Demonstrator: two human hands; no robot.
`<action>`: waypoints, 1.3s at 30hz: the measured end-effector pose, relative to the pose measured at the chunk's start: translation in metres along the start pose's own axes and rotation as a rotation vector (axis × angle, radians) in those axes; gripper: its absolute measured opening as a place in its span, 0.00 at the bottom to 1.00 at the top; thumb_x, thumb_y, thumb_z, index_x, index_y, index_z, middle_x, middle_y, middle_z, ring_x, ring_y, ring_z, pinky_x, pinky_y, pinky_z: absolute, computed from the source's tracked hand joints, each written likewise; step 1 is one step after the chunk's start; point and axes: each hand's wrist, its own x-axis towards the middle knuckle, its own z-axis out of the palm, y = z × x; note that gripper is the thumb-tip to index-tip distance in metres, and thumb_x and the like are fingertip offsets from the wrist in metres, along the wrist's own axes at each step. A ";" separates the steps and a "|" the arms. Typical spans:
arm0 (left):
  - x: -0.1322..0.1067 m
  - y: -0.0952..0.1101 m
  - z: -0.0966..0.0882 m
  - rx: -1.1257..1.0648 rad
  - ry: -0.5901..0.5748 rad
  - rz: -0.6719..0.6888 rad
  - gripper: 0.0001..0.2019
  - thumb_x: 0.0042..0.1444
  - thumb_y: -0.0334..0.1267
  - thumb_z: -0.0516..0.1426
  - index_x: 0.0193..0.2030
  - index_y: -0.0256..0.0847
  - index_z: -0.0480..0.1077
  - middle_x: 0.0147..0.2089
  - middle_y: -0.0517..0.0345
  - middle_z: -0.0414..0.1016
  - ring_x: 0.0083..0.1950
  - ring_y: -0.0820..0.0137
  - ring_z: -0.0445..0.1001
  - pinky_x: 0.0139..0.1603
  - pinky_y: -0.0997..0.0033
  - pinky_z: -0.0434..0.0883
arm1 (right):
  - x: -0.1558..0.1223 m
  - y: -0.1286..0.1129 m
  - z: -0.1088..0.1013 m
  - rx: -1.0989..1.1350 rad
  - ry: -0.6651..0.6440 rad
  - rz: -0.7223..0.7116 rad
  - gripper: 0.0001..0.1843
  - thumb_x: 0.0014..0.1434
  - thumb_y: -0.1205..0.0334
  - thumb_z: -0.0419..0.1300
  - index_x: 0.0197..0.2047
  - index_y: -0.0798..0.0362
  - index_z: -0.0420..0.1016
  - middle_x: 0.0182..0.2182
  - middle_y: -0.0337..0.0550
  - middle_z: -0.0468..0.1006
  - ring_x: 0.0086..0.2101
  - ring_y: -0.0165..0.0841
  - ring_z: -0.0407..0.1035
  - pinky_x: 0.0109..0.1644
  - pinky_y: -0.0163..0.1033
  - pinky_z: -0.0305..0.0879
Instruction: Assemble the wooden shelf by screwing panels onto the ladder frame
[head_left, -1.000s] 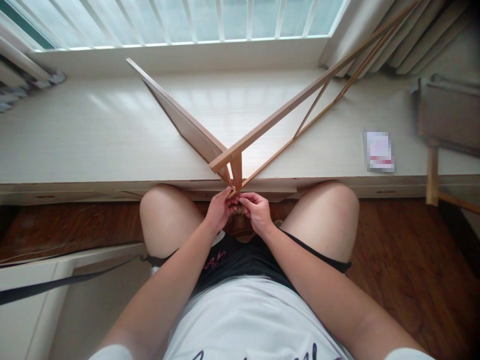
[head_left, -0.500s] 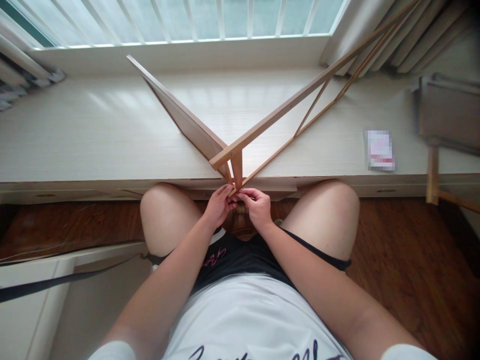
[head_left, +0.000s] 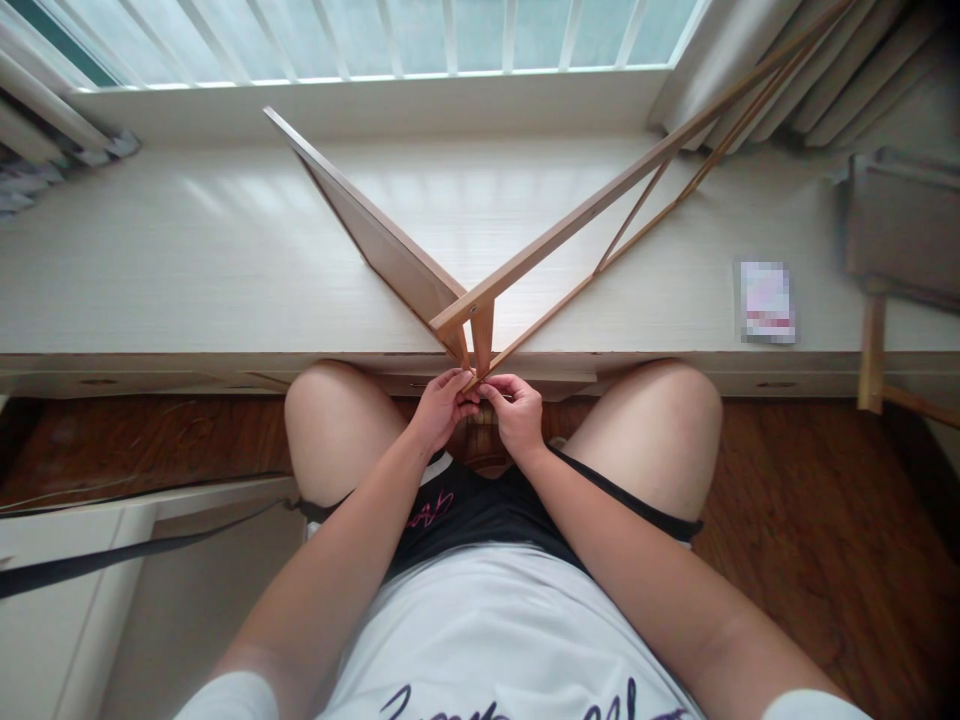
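Observation:
A wooden frame point(head_left: 570, 225) of long thin bars lies across the pale window ledge point(head_left: 187, 270), spread in a V with a flat wooden panel point(head_left: 375, 235). The V's corner hangs over the ledge's front edge, between my knees. My left hand point(head_left: 441, 407) and my right hand point(head_left: 516, 410) meet at that corner. Both have their fingers pinched closed on the lower tip of the frame, thumbs touching. What sits between the fingertips is hidden.
A small white and pink card point(head_left: 765, 302) lies on the ledge at the right. A wooden stool or chair point(head_left: 896, 250) stands at the far right. Curtains point(head_left: 810, 70) hang at the window's right. A white cabinet point(head_left: 67, 590) is at the lower left, over dark wood floor.
The hands stay pinched at the frame's corner, with only small shifts of the fingers. The view has drifted slightly.

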 end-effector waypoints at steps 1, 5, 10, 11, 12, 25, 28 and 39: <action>0.000 0.000 0.001 0.001 0.002 0.000 0.12 0.50 0.42 0.62 0.37 0.36 0.69 0.29 0.60 0.70 0.28 0.77 0.71 0.25 0.79 0.72 | 0.000 0.000 0.000 -0.020 -0.010 -0.009 0.14 0.54 0.52 0.63 0.36 0.55 0.76 0.32 0.44 0.80 0.33 0.35 0.73 0.40 0.39 0.70; 0.000 -0.001 0.003 0.012 0.023 -0.001 0.13 0.50 0.42 0.62 0.37 0.36 0.69 0.30 0.60 0.70 0.28 0.77 0.70 0.24 0.79 0.72 | -0.003 -0.001 -0.003 -0.151 -0.027 -0.055 0.15 0.58 0.50 0.59 0.37 0.54 0.76 0.32 0.43 0.79 0.31 0.34 0.72 0.37 0.38 0.68; -0.001 -0.002 0.004 0.051 0.045 0.036 0.13 0.49 0.44 0.62 0.37 0.37 0.69 0.28 0.61 0.68 0.28 0.77 0.69 0.21 0.80 0.69 | -0.002 -0.006 -0.003 -0.364 -0.048 -0.139 0.16 0.61 0.49 0.55 0.34 0.53 0.74 0.28 0.41 0.76 0.28 0.33 0.68 0.35 0.36 0.63; -0.002 -0.003 0.005 0.056 0.047 0.048 0.14 0.49 0.44 0.62 0.36 0.37 0.69 0.28 0.62 0.67 0.27 0.77 0.68 0.21 0.81 0.68 | -0.001 -0.007 -0.003 -0.388 -0.063 -0.156 0.16 0.62 0.49 0.54 0.33 0.52 0.74 0.28 0.41 0.75 0.28 0.33 0.67 0.35 0.36 0.62; -0.002 -0.003 0.005 0.059 0.049 0.059 0.14 0.49 0.45 0.62 0.36 0.37 0.70 0.27 0.62 0.67 0.27 0.77 0.68 0.20 0.81 0.67 | -0.001 -0.008 -0.003 -0.404 -0.081 -0.169 0.16 0.63 0.50 0.53 0.33 0.52 0.73 0.27 0.40 0.75 0.28 0.32 0.67 0.35 0.36 0.62; -0.001 -0.004 0.005 0.078 0.015 0.047 0.16 0.50 0.49 0.61 0.36 0.37 0.69 0.30 0.58 0.70 0.27 0.77 0.67 0.21 0.80 0.62 | 0.006 -0.001 -0.004 -0.200 -0.168 -0.043 0.24 0.66 0.44 0.45 0.28 0.52 0.67 0.21 0.37 0.68 0.24 0.29 0.63 0.30 0.34 0.58; -0.004 -0.011 0.002 0.011 0.045 0.025 0.23 0.53 0.59 0.54 0.40 0.38 0.69 0.34 0.55 0.71 0.27 0.76 0.68 0.21 0.78 0.63 | 0.008 0.006 -0.010 0.006 -0.108 0.118 0.25 0.63 0.40 0.46 0.31 0.52 0.67 0.18 0.34 0.62 0.19 0.27 0.55 0.22 0.33 0.52; -0.018 -0.053 0.008 0.300 0.051 -0.192 0.18 0.50 0.52 0.60 0.31 0.36 0.69 0.23 0.61 0.66 0.19 0.78 0.64 0.16 0.79 0.58 | 0.007 0.013 -0.005 0.482 0.111 0.272 0.21 0.59 0.38 0.49 0.34 0.48 0.60 0.21 0.30 0.50 0.18 0.27 0.48 0.22 0.33 0.56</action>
